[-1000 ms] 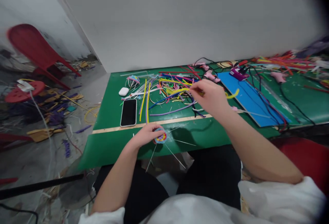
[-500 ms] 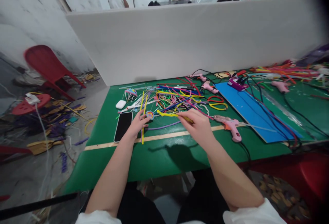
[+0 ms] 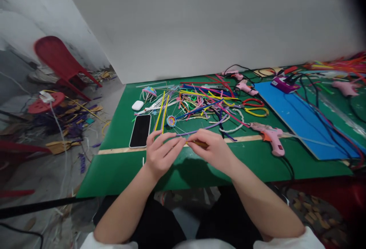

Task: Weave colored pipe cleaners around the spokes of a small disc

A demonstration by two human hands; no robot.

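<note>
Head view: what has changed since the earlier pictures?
The small round disc has moved away from the person, from near the front edge of the table to beside the yellow strips; the left hand has let it go and come to the right hand. The right still holds the yellow pipe cleaner. The phone and white case stayed put.

Right grip (image 3: 215, 149) on yellow strand (image 3: 201, 143), left grip (image 3: 162, 153) close beside

The person wears a white top (image 3: 206, 245), its loose white sleeves (image 3: 288, 240) ending above bare forearms (image 3: 130, 205) and bare hands (image 3: 162, 153), and plain black legwear (image 3: 156, 222) below.
</note>
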